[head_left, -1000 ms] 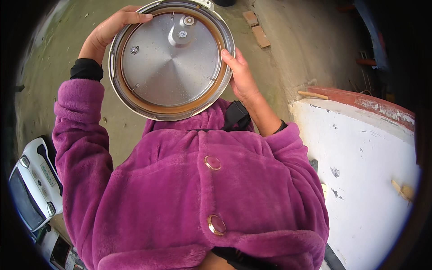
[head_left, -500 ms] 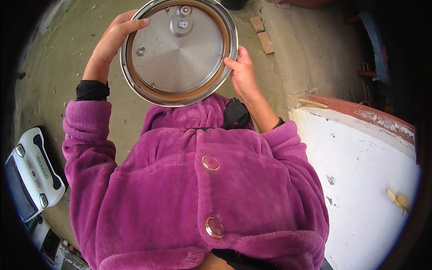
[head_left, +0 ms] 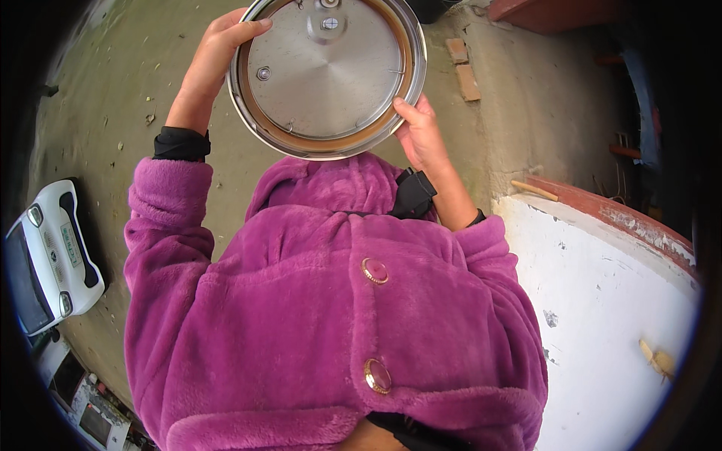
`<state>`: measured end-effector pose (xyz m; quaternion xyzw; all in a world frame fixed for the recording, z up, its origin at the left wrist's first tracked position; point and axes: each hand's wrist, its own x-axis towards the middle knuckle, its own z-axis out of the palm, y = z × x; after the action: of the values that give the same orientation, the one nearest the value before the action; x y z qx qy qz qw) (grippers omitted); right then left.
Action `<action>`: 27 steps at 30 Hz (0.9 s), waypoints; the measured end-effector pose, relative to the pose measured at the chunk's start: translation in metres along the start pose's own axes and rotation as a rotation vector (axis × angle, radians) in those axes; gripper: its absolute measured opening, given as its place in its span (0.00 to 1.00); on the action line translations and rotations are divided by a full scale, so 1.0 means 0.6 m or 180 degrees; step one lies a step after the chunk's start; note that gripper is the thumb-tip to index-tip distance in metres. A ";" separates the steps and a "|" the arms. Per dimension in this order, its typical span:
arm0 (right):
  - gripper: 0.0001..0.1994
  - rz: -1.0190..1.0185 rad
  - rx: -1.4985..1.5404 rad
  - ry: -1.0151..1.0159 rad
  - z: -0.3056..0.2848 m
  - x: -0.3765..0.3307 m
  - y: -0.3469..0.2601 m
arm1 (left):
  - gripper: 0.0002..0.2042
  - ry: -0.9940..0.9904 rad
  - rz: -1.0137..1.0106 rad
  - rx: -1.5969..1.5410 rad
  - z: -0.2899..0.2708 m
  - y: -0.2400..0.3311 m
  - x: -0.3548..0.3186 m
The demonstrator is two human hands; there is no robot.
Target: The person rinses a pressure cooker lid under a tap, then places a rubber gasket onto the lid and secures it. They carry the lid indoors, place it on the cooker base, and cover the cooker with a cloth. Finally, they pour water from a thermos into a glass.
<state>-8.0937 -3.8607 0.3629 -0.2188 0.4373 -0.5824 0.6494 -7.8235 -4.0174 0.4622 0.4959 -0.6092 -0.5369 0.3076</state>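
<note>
I hold a round metal pressure cooker lid (head_left: 323, 83) by its rim, its inner side facing me. A brownish sealing ring (head_left: 280, 125) runs inside the edge, and small valve fittings show on the steel face. At the upper left of the lid, my left hand (head_left: 218, 60) is closed on the rim with the thumb over the edge. Lower on the opposite side, my right hand (head_left: 423, 131) grips the rim, thumb on top. The fingers of both hands are partly hidden behind the lid, whose top is cut off by the picture's edge.
A white car (head_left: 56, 255) stands on the concrete ground at the left. Two bricks (head_left: 465, 71) lie beyond my right hand. To the right is a white wall (head_left: 594, 323) with a reddish top edge, and a wooden stick (head_left: 535, 190) lies along it.
The lid and both hands have shifted right and slightly up in the picture, while the car has moved up. My grip on the rim stays the same.
</note>
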 end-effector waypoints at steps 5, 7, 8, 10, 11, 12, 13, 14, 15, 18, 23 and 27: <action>0.18 -0.0453 -0.0266 0.0284 0.015 0.005 -0.001 | 0.15 0.0159 0.0166 -0.0096 0.001 0.009 -0.011; 0.20 -0.0321 -0.0080 0.0195 0.024 -0.004 -0.011 | 0.16 0.0186 0.0244 -0.0129 -0.004 0.012 -0.015; 0.21 -0.0260 0.0039 0.0132 0.027 -0.009 -0.017 | 0.16 0.0169 0.0224 -0.0200 -0.008 0.013 -0.016; 0.24 0.0030 0.0164 0.0002 0.035 -0.020 -0.024 | 0.16 0.0231 0.0294 -0.0277 -0.014 0.011 -0.017; 0.25 0.0147 0.0252 -0.0114 0.040 -0.023 -0.024 | 0.15 0.0248 0.0312 -0.0278 -0.017 0.010 -0.018; 0.25 0.0094 0.0255 -0.0071 0.045 -0.025 -0.023 | 0.14 0.0262 0.0330 -0.0281 -0.020 0.007 -0.018; 0.26 0.0045 0.0252 -0.0031 0.048 -0.024 -0.019 | 0.14 0.0271 0.0321 -0.0259 -0.022 0.005 -0.018; 0.26 0.0004 0.0251 -0.0075 0.052 -0.024 -0.015 | 0.14 0.0345 0.0308 -0.0316 -0.024 0.002 -0.017; 0.26 -0.0049 0.0218 0.0041 0.051 -0.021 -0.011 | 0.14 0.0300 0.0310 -0.0332 -0.025 0.000 -0.017; 0.26 -0.0234 0.0099 0.0149 0.052 -0.013 0.000 | 0.15 0.0306 0.0249 -0.0394 -0.024 -0.003 -0.017; 0.27 -0.0491 0.0000 0.0261 0.057 -0.010 -0.004 | 0.14 0.0234 0.0358 -0.0653 -0.021 -0.004 -0.018; 0.27 -0.0062 0.0172 0.0110 0.065 -0.023 -0.021 | 0.13 0.0373 0.0265 -0.0656 -0.029 -0.010 -0.013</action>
<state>-8.0681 -3.8593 0.3974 -0.1953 0.4305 -0.6040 0.6417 -7.8037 -4.0156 0.4615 0.4665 -0.5518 -0.5536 0.4140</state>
